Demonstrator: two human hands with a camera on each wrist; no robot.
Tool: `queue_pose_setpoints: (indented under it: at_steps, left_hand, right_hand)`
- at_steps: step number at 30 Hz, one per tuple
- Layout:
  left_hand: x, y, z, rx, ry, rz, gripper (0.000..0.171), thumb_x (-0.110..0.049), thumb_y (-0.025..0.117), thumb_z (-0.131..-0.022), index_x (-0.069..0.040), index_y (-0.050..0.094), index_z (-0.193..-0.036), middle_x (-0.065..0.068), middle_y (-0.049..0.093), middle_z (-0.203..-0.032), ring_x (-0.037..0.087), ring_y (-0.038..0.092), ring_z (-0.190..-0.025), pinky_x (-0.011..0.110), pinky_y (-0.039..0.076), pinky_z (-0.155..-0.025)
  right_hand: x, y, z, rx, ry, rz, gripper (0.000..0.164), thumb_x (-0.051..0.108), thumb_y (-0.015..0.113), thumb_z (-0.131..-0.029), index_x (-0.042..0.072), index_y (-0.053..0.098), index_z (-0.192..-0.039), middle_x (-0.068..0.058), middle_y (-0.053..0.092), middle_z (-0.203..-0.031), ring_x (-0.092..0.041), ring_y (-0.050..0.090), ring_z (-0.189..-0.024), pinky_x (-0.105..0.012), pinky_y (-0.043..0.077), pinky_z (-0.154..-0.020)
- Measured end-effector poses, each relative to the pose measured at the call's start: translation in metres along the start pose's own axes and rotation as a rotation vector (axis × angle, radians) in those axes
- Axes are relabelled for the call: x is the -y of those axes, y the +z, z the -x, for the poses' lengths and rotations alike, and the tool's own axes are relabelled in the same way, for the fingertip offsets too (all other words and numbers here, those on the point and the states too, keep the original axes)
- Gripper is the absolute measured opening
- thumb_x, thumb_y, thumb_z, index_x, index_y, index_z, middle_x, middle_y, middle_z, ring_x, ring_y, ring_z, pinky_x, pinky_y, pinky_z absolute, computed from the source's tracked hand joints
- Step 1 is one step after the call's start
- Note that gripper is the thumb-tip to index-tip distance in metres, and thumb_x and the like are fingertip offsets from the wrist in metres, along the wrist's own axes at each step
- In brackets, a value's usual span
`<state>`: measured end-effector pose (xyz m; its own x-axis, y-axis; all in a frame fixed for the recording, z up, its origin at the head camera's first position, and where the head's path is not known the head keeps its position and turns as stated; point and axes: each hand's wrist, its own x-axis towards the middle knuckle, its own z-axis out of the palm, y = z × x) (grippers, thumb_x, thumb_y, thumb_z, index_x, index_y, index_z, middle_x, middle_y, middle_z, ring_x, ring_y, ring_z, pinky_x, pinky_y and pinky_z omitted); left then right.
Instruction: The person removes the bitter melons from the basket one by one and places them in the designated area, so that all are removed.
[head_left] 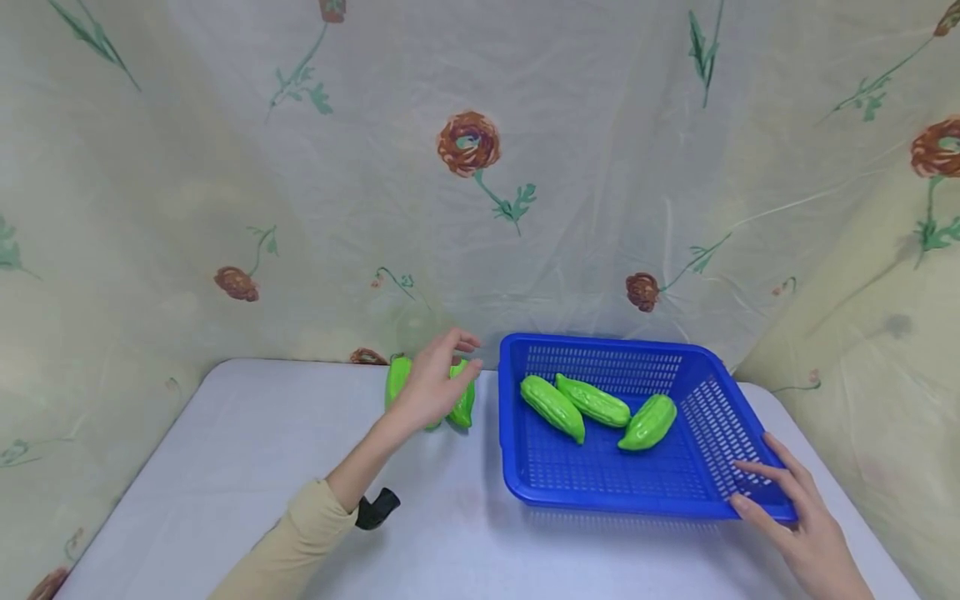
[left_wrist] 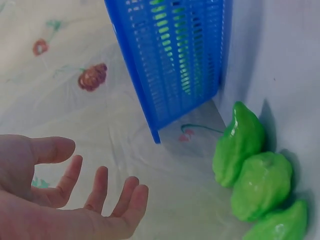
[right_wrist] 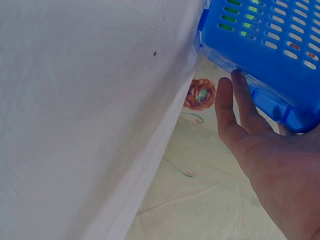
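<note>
My left hand (head_left: 435, 379) hovers over the table with fingers spread and slightly bent, holding nothing. Below it, at the table's back edge, lie green bitter melons (head_left: 462, 404), partly hidden by the hand. Three of these bitter melons (left_wrist: 262, 186) show side by side in the left wrist view, apart from the left hand (left_wrist: 75, 195). A blue plastic basket (head_left: 622, 502) stands to the right, with three bitter melons (head_left: 592, 402) inside. At its front right corner is my right hand (head_left: 806, 521), fingers extended over the rim. The right wrist view shows that hand (right_wrist: 270, 155) against the basket's corner.
The white table (head_left: 225, 467) has its back edge against a flower-patterned plastic curtain (head_left: 360, 167), which also hangs at both sides. A black strap-like piece (head_left: 377, 508) sits at the left wrist, by the beige sleeve (head_left: 300, 533).
</note>
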<state>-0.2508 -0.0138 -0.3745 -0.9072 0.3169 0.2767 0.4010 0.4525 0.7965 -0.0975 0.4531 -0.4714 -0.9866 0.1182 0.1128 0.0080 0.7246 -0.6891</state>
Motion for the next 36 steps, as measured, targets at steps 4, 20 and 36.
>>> queue_pose_setpoints:
  at_steps: [4,20,36]
  left_hand:
    - [-0.007,0.005,-0.003,0.031,0.02,0.008,0.028,-0.012,0.064,-0.108,-0.003,0.063,-0.135,0.023,0.067,-0.14,0.042,0.064,-0.131,0.055,0.056,-0.11]
    - [-0.029,0.015,-0.022,0.202,0.038,0.004,0.028,-0.016,0.061,-0.11,-0.008,0.063,-0.136,0.016,0.068,-0.142,0.033,0.069,-0.128,0.045,0.061,-0.104]
    - [-0.037,0.023,-0.041,0.337,0.009,-0.017,0.027,-0.021,0.06,-0.111,-0.011,0.065,-0.136,0.015,0.072,-0.141,0.028,0.072,-0.113,0.027,0.053,-0.081]
  right_hand:
    - [-0.001,0.0,0.0,-0.007,-0.01,0.0,0.049,0.03,0.063,-0.11,0.008,0.053,-0.152,0.009,-0.005,-0.184,-0.058,0.001,-0.164,-0.094,0.018,-0.109]
    - [-0.001,-0.001,-0.001,0.003,0.012,0.007,0.051,0.032,0.062,-0.111,0.008,0.052,-0.154,0.004,-0.005,-0.185,-0.061,0.002,-0.163,-0.094,0.02,-0.108]
    - [-0.001,0.003,0.003,-0.041,-0.055,-0.009,0.047,0.026,0.064,-0.109,0.008,0.055,-0.151,0.01,0.001,-0.184,-0.035,-0.005,-0.17,-0.092,0.01,-0.116]
